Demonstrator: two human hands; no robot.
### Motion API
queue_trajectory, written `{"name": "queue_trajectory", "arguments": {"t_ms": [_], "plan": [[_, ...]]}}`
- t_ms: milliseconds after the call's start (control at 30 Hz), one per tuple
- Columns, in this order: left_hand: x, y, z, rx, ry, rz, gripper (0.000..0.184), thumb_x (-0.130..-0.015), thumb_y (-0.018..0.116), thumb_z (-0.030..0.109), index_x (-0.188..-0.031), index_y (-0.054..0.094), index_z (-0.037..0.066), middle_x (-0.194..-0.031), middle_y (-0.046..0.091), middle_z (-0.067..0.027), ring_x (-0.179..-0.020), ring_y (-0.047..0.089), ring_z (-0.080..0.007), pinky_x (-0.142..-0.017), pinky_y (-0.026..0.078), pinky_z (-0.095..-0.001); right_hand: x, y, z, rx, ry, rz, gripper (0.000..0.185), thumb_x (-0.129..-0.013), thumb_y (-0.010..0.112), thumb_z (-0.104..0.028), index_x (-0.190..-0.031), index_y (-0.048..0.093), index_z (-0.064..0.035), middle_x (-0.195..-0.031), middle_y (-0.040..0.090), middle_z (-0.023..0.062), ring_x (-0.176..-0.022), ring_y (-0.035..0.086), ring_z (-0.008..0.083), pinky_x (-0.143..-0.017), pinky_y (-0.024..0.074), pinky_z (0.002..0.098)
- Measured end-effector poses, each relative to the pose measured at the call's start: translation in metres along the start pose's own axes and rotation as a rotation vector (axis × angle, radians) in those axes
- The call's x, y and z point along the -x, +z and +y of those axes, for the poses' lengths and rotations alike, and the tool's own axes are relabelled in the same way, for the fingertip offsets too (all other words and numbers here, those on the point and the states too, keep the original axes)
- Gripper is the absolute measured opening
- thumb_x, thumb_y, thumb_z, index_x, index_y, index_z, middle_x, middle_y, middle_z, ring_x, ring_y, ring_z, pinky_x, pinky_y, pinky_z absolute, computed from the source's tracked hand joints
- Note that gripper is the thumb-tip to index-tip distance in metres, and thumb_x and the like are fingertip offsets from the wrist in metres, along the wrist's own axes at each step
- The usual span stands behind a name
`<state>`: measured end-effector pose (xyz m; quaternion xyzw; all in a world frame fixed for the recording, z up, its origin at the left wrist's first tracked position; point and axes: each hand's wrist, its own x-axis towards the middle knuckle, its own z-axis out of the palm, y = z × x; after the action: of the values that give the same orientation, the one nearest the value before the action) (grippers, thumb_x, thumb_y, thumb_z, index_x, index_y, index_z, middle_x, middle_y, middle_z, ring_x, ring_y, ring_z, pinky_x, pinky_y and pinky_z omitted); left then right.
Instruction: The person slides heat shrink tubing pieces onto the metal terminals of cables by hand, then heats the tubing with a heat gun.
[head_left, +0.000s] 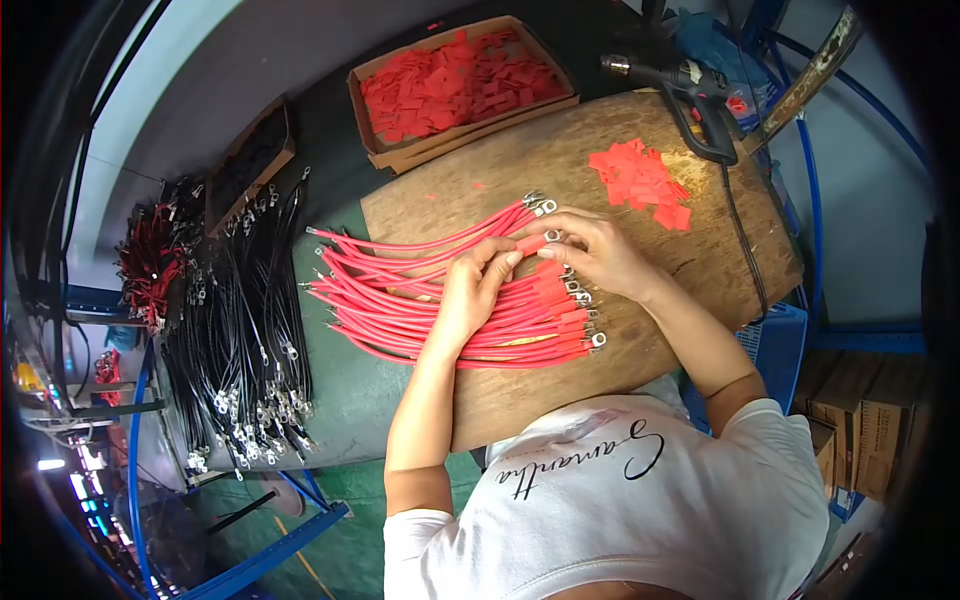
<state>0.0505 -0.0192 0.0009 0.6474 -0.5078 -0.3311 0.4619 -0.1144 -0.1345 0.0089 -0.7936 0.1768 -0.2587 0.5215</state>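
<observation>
Holding flat red pieces [460, 85], cardboard box [440, 148] is sitting beyond scuffed wooden board [715, 265]; left hand [475, 285], right hand [598, 250] are pinching red cable [531, 243] over it.

Around your bench [360, 420], you have a grey wall [300, 50] at 11 o'clock, blue tubing [815, 175] at 2, a pale wall [875, 265] at 3, green floor [355, 520] at 7, bright lights [96, 503] at 8.

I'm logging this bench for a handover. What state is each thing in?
Held cable: between both hands
Left hand: pinching it
Right hand: fingers on its end
Red cables: laid side by side
Black cables: loosely bunched
Box: open, filled with red pieces
Loose pieces: heaped
Heat gun: resting, on or off unclear
</observation>
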Motion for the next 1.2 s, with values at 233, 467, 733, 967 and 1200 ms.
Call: {"name": "queue_trajectory", "arguments": {"t_ms": [233, 467, 733, 967, 1200], "plan": [[0.002, 0.009, 0.012, -0.398, 0.266, 0.086, 0.013, -0.084, 0.062, 0.011, -0.093, 0.064, 0.001, -0.081, 0.062, -0.0133, -0.075, 0.060, -0.0311, -0.070, 0.047, -0.0377, 0.010, -0.021, -0.002, 0.135, 0.010, 0.042, 0.023, -0.084, 0.063, -0.008, -0.106, 0.062, -0.0027, -0.094, 0.060, 0.0068, -0.081, 0.060, 0.0145, -0.071, 0.0489, 0.0272], [0.010, 0.006, 0.019, -0.541, 0.212, 0.040, 0.009, -0.082, 0.062, 0.008, -0.088, 0.066, 0.001, -0.084, 0.062, -0.0156, -0.078, 0.061, -0.0330, -0.070, 0.047, -0.0391, 0.021, -0.078, 0.041, 0.568, 0.153, 0.310, 0.019, -0.081, 0.065, -0.008, -0.098, 0.060, -0.0007, -0.093, 0.057, 0.0122, -0.083, 0.059, 0.0240, -0.072, 0.0475, 0.0327], [-0.019, 0.006, 0.010, -0.649, 0.177, 0.135, 0.012, -0.081, 0.063, 0.010, -0.090, 0.060, 0.003, -0.087, 0.058, -0.0148, -0.079, 0.060, -0.0358, -0.068, 0.048, -0.0416, 0.026, -0.082, 0.053, 0.858, 0.095, 0.375, 0.015, -0.076, 0.067, -0.004, -0.086, 0.057, -0.0005, -0.090, 0.053, 0.0147, -0.093, 0.053, 0.0329, -0.081, 0.0431, 0.0400], [-0.033, 0.010, -0.008, -0.760, 0.316, 0.168, 0.014, -0.078, 0.061, 0.006, -0.087, 0.051, 0.003, -0.085, 0.053, -0.0153, -0.082, 0.055, -0.0349, -0.072, 0.044, -0.0419, 0.027, -0.088, 0.058, 0.853, 0.001, 0.436, 0.011, -0.085, 0.059, -0.006, -0.092, 0.053, -0.0004, -0.079, 0.053, 0.0120, -0.078, 0.056, 0.0272, -0.070, 0.0441, 0.0356], [-0.010, 0.008, 0.010, -0.350, 0.155, 0.144, 0.012, -0.081, 0.064, 0.003, -0.087, 0.056, -0.002, -0.077, 0.055, -0.0146, -0.070, 0.056, -0.0244, -0.064, 0.044, -0.0333, 0.019, -0.059, 0.029, 0.021, 0.243, 0.248, 0.012, -0.094, 0.051, -0.014, -0.098, 0.051, -0.0026, -0.080, 0.056, 0.0025, -0.066, 0.052, 0.0074, -0.060, 0.0436, 0.0230]]}}
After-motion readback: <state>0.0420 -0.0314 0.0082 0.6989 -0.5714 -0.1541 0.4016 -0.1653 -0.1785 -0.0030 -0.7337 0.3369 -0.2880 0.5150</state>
